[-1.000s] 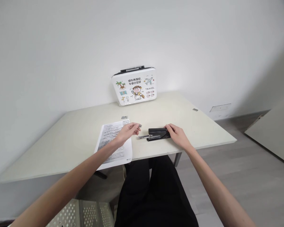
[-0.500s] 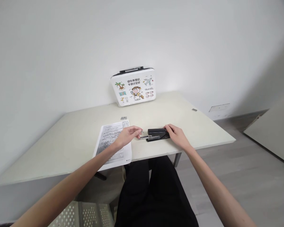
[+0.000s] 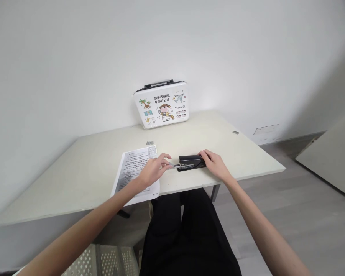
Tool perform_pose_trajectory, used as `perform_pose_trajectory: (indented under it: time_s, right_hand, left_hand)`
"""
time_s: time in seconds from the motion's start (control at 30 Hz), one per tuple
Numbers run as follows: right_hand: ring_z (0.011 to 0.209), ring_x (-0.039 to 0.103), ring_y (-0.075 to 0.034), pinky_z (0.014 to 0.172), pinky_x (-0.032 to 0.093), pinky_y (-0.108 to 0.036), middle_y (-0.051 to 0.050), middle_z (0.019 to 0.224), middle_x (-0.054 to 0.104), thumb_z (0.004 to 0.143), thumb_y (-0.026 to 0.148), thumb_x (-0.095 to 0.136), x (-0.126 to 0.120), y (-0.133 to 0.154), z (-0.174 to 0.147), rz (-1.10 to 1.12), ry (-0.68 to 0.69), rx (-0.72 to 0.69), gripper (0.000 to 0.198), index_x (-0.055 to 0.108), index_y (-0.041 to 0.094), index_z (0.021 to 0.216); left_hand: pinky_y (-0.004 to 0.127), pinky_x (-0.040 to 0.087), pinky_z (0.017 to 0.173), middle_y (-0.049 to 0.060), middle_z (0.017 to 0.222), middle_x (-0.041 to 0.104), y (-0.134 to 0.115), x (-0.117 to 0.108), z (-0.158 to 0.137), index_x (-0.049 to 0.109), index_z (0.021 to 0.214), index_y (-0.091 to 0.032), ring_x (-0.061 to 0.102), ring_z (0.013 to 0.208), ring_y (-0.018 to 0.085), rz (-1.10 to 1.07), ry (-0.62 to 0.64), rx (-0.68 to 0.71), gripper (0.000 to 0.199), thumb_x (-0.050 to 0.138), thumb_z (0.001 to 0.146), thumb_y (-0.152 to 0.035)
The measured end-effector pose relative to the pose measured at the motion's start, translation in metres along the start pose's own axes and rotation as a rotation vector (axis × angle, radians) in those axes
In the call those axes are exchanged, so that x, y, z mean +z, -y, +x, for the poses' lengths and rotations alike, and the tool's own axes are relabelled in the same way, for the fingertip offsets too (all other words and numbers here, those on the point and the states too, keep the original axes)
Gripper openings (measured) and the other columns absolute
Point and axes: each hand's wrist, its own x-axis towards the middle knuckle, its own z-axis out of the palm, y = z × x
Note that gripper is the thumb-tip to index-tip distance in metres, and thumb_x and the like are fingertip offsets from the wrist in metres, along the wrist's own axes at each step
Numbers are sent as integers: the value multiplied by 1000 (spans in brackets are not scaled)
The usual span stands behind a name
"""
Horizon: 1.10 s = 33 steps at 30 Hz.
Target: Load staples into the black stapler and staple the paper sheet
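Observation:
A black stapler (image 3: 189,159) lies on the table with its metal staple tray (image 3: 185,166) sticking out to the left. My right hand (image 3: 213,163) is closed around the stapler's back end, steadying it against the tabletop. At the tray's outer end is my left hand (image 3: 156,168), thumb and finger pinched together. A small grey strip of staples (image 3: 171,164) appears between those fingertips, partly hidden and touching or very near the tray. Under my left hand and wrist lies a printed sheet of paper (image 3: 132,163).
Several short strips of staples (image 3: 150,143) lie beyond the paper, and another grey strip (image 3: 235,132) is near the table's right edge. A white case with cartoon prints (image 3: 162,105) leans on the wall at the back. The table's front edge (image 3: 186,189) is close to my lap.
My left fingertips have shifted slightly, bringing the small grey strip down to the end of the staple tray. My right hand stays on the stapler.

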Motion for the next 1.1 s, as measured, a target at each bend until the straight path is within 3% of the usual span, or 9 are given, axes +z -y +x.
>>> perform_pose_trajectory:
  time_s: [0.27, 0.43, 0.77, 0.93, 1.1]
  right_hand:
    - [93, 66, -26, 86, 47, -36, -6, 95, 77, 103, 56, 41, 1, -3, 1, -5, 3, -5, 46, 72, 24, 93]
    - [93, 67, -26, 86, 48, -36, -6, 96, 77, 103, 56, 41, 0, -3, 1, -7, -1, -4, 46, 73, 24, 94]
    - [91, 66, -25, 84, 47, -34, -6, 93, 76, 103, 57, 40, 1, -4, 2, -12, 4, -12, 47, 73, 24, 93]
    - [91, 66, -26, 84, 47, -35, -6, 94, 77, 103, 57, 40, 0, -5, 2, -14, 7, -13, 47, 73, 25, 94]
    - [91, 66, -26, 85, 47, -35, -6, 94, 77, 103, 56, 40, 0, -3, 1, -12, 2, -9, 46, 73, 25, 93]
  left_hand:
    - [36, 53, 80, 2, 92, 81, -5, 3, 5, 60, 123, -26, 76, 87, 26, 181, 13, 50, 27, 61, 102, -44]
    - [41, 48, 89, 4, 93, 80, -9, 1, 3, 62, 123, -25, 72, 94, 30, 348, 8, 109, 26, 60, 104, -41]
    - [38, 41, 88, 9, 100, 76, -11, 3, 2, 64, 118, -20, 68, 94, 28, 582, 74, 229, 30, 43, 113, -40]
    - [39, 42, 87, 10, 104, 75, -11, 7, 6, 70, 109, -19, 67, 98, 28, 575, 63, 247, 29, 47, 111, -38]
    - [40, 45, 86, 9, 102, 73, -10, 6, 10, 73, 103, -20, 67, 94, 27, 463, 49, 169, 25, 59, 106, -41]
